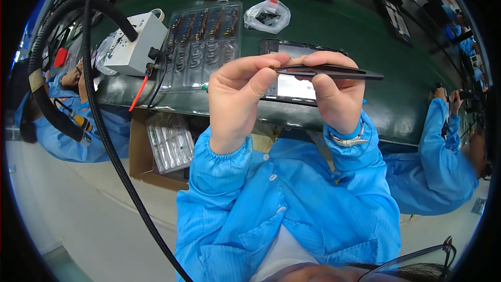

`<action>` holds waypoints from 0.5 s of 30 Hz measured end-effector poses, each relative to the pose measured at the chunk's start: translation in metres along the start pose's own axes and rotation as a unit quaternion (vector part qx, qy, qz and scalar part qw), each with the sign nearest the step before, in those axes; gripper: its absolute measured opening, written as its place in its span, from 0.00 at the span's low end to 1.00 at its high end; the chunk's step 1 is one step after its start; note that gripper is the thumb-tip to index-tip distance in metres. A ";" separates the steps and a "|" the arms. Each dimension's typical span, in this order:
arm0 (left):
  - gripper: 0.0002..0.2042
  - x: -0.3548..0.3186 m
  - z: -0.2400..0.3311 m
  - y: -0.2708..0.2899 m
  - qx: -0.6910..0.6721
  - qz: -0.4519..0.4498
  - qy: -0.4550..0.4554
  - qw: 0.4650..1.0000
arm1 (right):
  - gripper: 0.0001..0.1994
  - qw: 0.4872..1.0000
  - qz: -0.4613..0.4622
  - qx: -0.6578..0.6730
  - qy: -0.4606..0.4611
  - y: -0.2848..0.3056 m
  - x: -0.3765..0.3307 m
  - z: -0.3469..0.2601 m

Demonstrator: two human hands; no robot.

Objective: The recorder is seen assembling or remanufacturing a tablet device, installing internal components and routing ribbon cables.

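Note:
Over the bench, both hands are raised close together in front of me. My right hand [340, 96] is closed around black tweezers [360, 72], with thumb below and fingers above; their back end sticks out to the right and their tips point left. My left hand [234, 94] is closed in a pinch at the tips of the tweezers. Whatever sits between its thumb and fingertips is too small to make out. Beneath the hands lies an opened tablet [296, 87] with a black frame and silvery inner plates, partly hidden by the fingers.
A clear blister tray [182, 75] of circuit boards lies left, beside a white box [130, 47] with cables. Beyond is a plastic bag [282, 16] of dark parts. A black hose [44, 102] arches at left. A cardboard box [138, 149] stands below the bench edge. Co-workers sit either side.

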State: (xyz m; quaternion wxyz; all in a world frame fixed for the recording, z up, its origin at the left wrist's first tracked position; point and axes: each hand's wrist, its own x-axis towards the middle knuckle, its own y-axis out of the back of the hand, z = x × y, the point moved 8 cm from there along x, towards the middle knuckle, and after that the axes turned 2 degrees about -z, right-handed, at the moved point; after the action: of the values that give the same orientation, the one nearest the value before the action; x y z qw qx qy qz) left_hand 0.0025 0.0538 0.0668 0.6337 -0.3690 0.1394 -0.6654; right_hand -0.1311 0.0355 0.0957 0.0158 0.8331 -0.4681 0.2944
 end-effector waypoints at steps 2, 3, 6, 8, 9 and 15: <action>0.08 -0.003 0.002 0.000 -0.009 -0.010 0.007 1.000 | 0.12 0.999 0.004 -0.027 -0.021 -0.002 -0.001 0.003; 0.08 -0.004 0.002 0.001 -0.012 -0.012 0.009 1.000 | 0.12 0.999 0.003 -0.026 -0.021 -0.004 -0.001 0.003; 0.08 -0.007 0.005 0.006 -0.018 -0.011 0.012 1.000 | 0.12 0.998 0.012 -0.024 -0.051 -0.007 -0.001 0.010; 0.08 -0.008 0.008 0.011 -0.022 -0.009 0.011 1.000 | 0.12 0.998 0.011 -0.029 -0.060 -0.009 0.001 0.016; 0.08 -0.008 0.009 0.014 -0.021 -0.010 0.008 1.000 | 0.12 0.998 0.009 -0.029 -0.061 -0.012 0.003 0.019; 0.07 -0.010 0.022 0.041 -0.017 0.006 0.010 1.000 | 0.11 0.997 -0.016 -0.001 -0.070 -0.035 0.017 0.036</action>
State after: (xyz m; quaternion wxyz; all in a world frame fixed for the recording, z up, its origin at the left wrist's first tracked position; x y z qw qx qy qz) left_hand 0.0466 0.0632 0.0520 0.6296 -0.3721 0.1595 -0.6631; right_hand -0.0800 0.0317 0.0835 -0.0108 0.8590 -0.4548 0.2347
